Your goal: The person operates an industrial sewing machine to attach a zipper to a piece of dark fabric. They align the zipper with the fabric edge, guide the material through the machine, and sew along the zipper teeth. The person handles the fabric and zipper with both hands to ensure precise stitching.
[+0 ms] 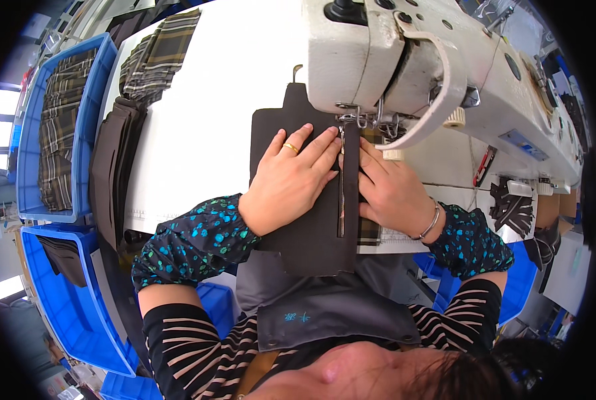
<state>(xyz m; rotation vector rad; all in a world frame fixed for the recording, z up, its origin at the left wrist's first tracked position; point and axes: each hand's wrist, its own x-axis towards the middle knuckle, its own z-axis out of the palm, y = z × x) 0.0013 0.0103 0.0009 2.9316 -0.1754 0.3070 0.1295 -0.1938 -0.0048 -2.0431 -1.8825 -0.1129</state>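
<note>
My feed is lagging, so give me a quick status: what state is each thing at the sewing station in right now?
Left hand: flat on the dark fabric, fingers spread.
Right hand: pressing the fabric edge beside the strip.
Dark fabric piece: laid flat under the presser foot.
Presser foot: over the fabric; cannot tell if lowered.
Upper blue bin: holds folded plaid fabric.

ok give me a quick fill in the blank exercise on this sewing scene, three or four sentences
1. The left hand lies flat on a ____ brown fabric piece.
2. A gold ____ sits on one finger of the left hand.
3. The right hand wears a silver ____ at the wrist.
4. The bin holding plaid fabric at the left is ____ in colour.

Missing words: dark; ring; bracelet; blue
</note>
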